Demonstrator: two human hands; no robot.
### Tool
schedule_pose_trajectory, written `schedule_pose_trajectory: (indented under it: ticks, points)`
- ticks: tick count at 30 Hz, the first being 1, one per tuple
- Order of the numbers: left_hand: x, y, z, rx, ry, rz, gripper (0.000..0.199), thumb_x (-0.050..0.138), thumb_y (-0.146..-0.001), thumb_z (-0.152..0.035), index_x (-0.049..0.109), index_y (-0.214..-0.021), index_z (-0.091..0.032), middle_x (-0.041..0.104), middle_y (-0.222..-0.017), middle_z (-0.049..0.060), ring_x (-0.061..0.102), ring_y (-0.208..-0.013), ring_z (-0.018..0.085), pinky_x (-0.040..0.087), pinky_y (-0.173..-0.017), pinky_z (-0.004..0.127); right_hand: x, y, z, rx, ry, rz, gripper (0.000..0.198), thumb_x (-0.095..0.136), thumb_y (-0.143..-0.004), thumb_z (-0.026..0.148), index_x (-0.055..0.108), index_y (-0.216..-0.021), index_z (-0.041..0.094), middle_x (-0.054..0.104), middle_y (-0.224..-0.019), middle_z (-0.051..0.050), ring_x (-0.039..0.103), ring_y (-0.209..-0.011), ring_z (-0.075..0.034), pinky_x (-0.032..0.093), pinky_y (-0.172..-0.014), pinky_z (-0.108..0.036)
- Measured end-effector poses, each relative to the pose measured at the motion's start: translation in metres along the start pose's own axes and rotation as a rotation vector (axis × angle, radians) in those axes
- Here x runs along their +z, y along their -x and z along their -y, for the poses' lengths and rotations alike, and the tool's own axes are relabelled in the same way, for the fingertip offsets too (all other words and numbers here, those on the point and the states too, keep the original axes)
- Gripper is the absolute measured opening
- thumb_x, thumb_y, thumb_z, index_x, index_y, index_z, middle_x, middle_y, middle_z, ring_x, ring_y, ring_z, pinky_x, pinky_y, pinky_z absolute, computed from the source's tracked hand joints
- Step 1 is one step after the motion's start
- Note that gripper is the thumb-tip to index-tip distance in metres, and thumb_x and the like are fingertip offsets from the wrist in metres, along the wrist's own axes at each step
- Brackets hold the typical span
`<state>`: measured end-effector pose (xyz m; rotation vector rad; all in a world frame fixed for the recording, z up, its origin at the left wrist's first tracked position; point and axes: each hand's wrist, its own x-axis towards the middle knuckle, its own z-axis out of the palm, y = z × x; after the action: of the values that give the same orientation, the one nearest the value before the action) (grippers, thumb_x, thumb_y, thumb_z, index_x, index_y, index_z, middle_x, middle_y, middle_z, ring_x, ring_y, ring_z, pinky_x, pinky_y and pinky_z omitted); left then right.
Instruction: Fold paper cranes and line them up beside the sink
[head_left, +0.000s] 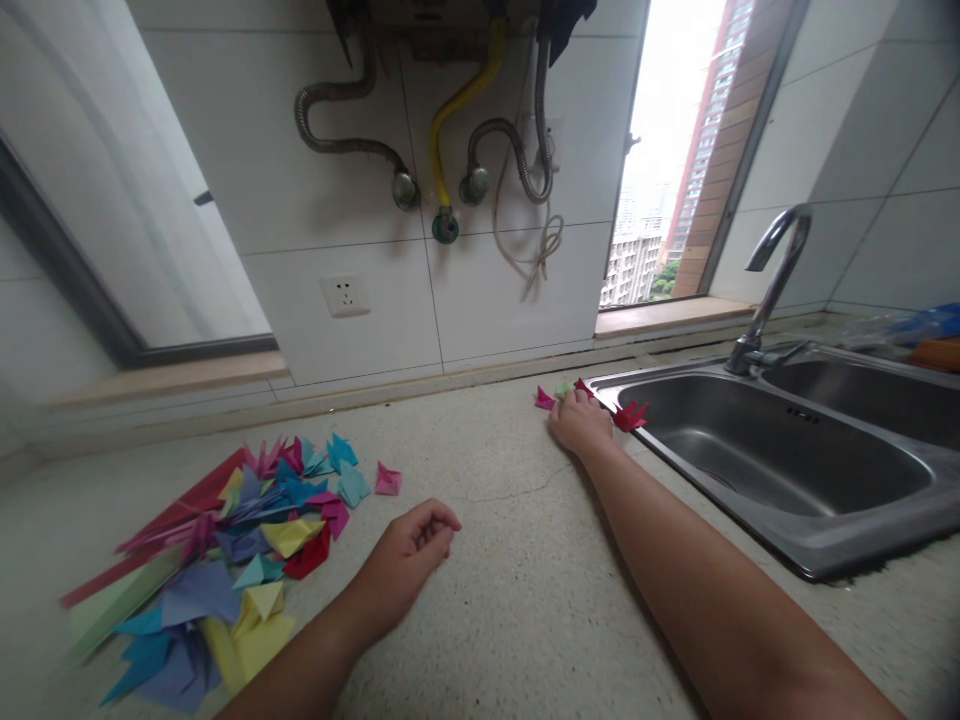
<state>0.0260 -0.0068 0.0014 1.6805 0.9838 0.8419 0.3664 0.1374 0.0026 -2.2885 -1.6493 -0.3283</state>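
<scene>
My right hand (583,425) reaches to the back of the counter, beside the sink's left rim, its fingers bent down and mostly hidden behind its back. Around these fingers lie small folded papers: a magenta one (544,399), a pale green one (564,387) and a red one (630,416) on the sink's edge. Whether the fingers grip one cannot be seen. Over the counter's middle, my left hand (416,550) has curled fingers with nothing visible in them. A pink folded paper (388,479) lies just beyond it, near a heap of colourful origami pieces (259,510) on the left.
A double steel sink (780,440) with a curved faucet (780,250) occupies the right side. The pale counter (480,600) meets a tiled wall with hoses, valves and a socket (345,296). Windows stand at left and right.
</scene>
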Motion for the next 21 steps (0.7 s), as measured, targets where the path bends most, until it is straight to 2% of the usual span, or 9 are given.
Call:
schedule_pose_trajectory:
  ticks: [4,12,16,21]
  points:
    - [0.001,0.000,-0.002,-0.007,-0.002,-0.002,0.020,0.053,-0.089,-0.034,0.060,-0.094,-0.017,0.052,-0.074,0.000,0.046,-0.069,0.013,0.035,-0.065,0.024,0.002,0.001,0.000,0.004,0.026,-0.004,0.058,0.038,-0.090,0.047,0.047,-0.134,0.010,0.042,-0.134,-0.023,0.048,-0.113,-0.037,0.040,-0.088,-0.050]
    - [0.000,0.001,-0.003,-0.007,-0.001,-0.004,0.020,0.053,-0.089,-0.035,0.060,-0.094,-0.017,0.053,-0.075,0.000,0.046,-0.069,0.013,0.035,-0.065,0.023,-0.001,0.009,0.007,0.015,0.008,-0.012,0.051,0.042,-0.089,0.043,0.053,-0.125,0.009,0.046,-0.127,-0.023,0.045,-0.114,-0.035,0.039,-0.090,-0.047]
    - [0.000,0.001,-0.003,-0.007,0.003,0.005,0.020,0.053,-0.088,-0.035,0.060,-0.094,-0.017,0.052,-0.073,0.000,0.045,-0.069,0.013,0.034,-0.065,0.023,-0.006,0.014,0.013,-0.050,0.003,0.003,0.045,0.037,-0.091,0.038,0.056,-0.121,0.011,0.049,-0.127,-0.022,0.044,-0.117,-0.035,0.036,-0.093,-0.048]
    - [0.000,0.001,-0.002,-0.003,-0.002,0.003,0.019,0.053,-0.089,-0.033,0.059,-0.094,-0.017,0.050,-0.073,0.000,0.045,-0.069,0.013,0.034,-0.064,0.023,-0.006,0.018,0.016,-0.113,-0.009,0.073,0.045,0.039,-0.090,0.041,0.057,-0.124,0.019,0.052,-0.126,-0.020,0.044,-0.119,-0.036,0.032,-0.093,-0.050]
